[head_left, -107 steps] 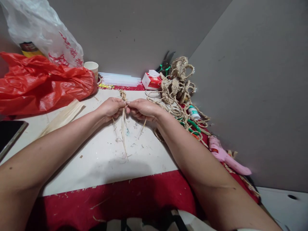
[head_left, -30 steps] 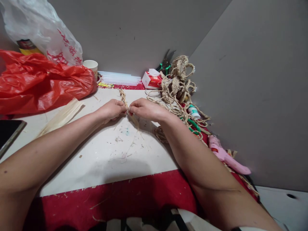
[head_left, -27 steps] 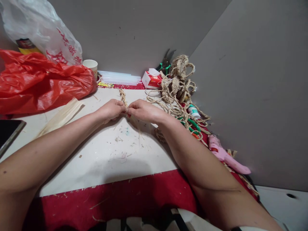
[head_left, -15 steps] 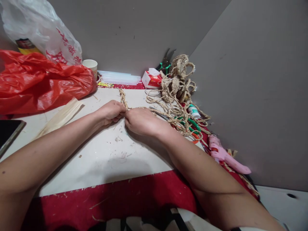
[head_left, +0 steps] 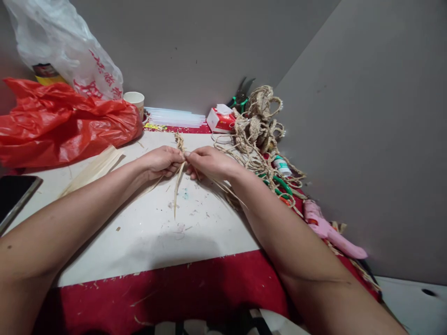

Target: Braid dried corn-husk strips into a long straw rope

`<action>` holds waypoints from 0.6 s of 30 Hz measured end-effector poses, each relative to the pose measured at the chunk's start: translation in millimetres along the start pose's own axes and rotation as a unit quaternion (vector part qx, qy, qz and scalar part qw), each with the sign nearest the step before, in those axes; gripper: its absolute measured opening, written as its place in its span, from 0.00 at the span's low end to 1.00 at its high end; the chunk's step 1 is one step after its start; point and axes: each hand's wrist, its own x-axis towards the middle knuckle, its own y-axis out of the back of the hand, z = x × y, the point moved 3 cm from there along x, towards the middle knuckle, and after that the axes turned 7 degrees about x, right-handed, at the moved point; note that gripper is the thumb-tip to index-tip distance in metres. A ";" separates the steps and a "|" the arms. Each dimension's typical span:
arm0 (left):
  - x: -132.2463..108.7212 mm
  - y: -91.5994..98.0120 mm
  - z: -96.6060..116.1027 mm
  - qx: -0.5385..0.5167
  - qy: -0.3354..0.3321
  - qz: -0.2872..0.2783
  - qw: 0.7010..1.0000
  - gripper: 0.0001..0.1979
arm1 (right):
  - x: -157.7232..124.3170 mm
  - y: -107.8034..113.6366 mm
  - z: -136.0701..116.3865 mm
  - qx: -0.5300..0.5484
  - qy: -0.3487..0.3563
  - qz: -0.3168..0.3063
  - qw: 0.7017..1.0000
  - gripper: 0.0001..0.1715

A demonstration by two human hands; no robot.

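A short braid of dry straw-coloured fibre point(head_left: 179, 141) points away from me over the white board point(head_left: 146, 242). At its near end my left hand point(head_left: 165, 161) pinches the strands between thumb and fingers. Close against it, my right hand point(head_left: 208, 162) is closed on the same braid, thumb on top. One loose flat strand point(head_left: 177, 193) hangs down toward me between the hands. Thinner strands trail out below both hands, to the left and right. The exact grip of the fingertips is partly hidden.
Left stand a red plastic bag point(head_left: 70, 128), a dry husk sheet point(head_left: 94, 170) and a phone point(head_left: 16, 197). A paper cup point(head_left: 135, 101), clear glue sticks point(head_left: 174, 117) and a tissue box point(head_left: 221, 120) line the back. Right lie coiled rope point(head_left: 258, 125) and a pink glue gun point(head_left: 331, 232).
My right hand has turned so its thumb and fingers show, and loose strands now hang toward me. The hands stay together at the braid. The view has shifted slightly.
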 end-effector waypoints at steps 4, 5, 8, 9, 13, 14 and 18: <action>-2.7 -0.9 2.3 0.040 -0.006 0.001 0.999 0.09 | 5.8 -13.4 12.8 0.167 -0.071 -0.079 0.980 0.20; -3.1 -1.1 2.5 0.054 -0.009 0.003 0.999 0.09 | 6.6 -13.0 14.7 0.190 -0.073 -0.086 0.975 0.20; -3.3 -0.3 2.7 0.123 -0.031 0.028 0.991 0.08 | 8.8 -11.0 20.3 0.250 -0.091 -0.117 0.957 0.19; -3.3 0.6 3.0 0.159 -0.043 0.041 0.985 0.08 | 9.5 -11.2 21.5 0.272 -0.101 -0.129 0.948 0.19; -5.5 4.9 8.7 0.336 -0.082 0.075 0.935 0.07 | 11.4 -16.0 21.9 0.343 -0.127 -0.130 0.922 0.17; -6.9 5.7 11.5 0.378 -0.086 0.071 0.919 0.07 | 11.5 -17.4 21.3 0.349 -0.129 -0.118 0.921 0.15; -15.3 7.9 26.1 0.513 -0.053 0.077 0.853 0.08 | 10.3 -21.8 18.1 0.339 -0.130 -0.061 0.930 0.11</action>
